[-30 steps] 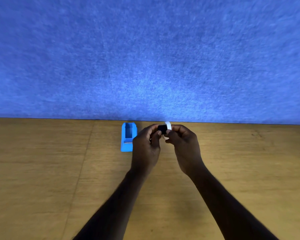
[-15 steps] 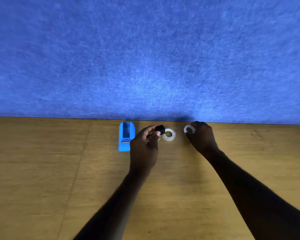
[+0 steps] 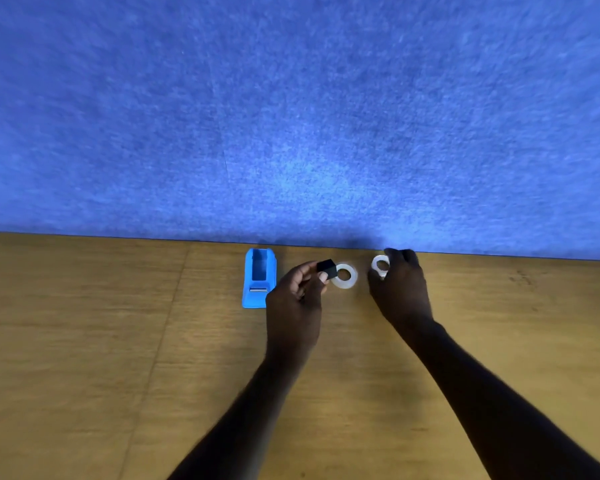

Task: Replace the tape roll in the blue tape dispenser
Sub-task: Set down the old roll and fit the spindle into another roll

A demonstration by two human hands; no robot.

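The blue tape dispenser (image 3: 259,277) lies on the wooden table (image 3: 84,341) near the back edge, its roll bay empty. My left hand (image 3: 297,296) sits just right of it and pinches a small black spool core (image 3: 327,268) between thumb and fingers. A white tape roll (image 3: 344,276) lies flat on the table right beside that core. Further right, my right hand (image 3: 397,289) holds a thinner white ring (image 3: 380,265), tilted up at the fingertips; whether it touches the table is unclear.
A blue felt partition wall (image 3: 291,116) rises directly behind the table's back edge, close to the dispenser and both hands. A seam in the wooden top (image 3: 167,323) runs from the back towards me on the left.
The hands, together a second ago on the core and ring, have separated. My right hand carried the ring to the right; a tape roll now shows on the table. Little moved in the last half second.
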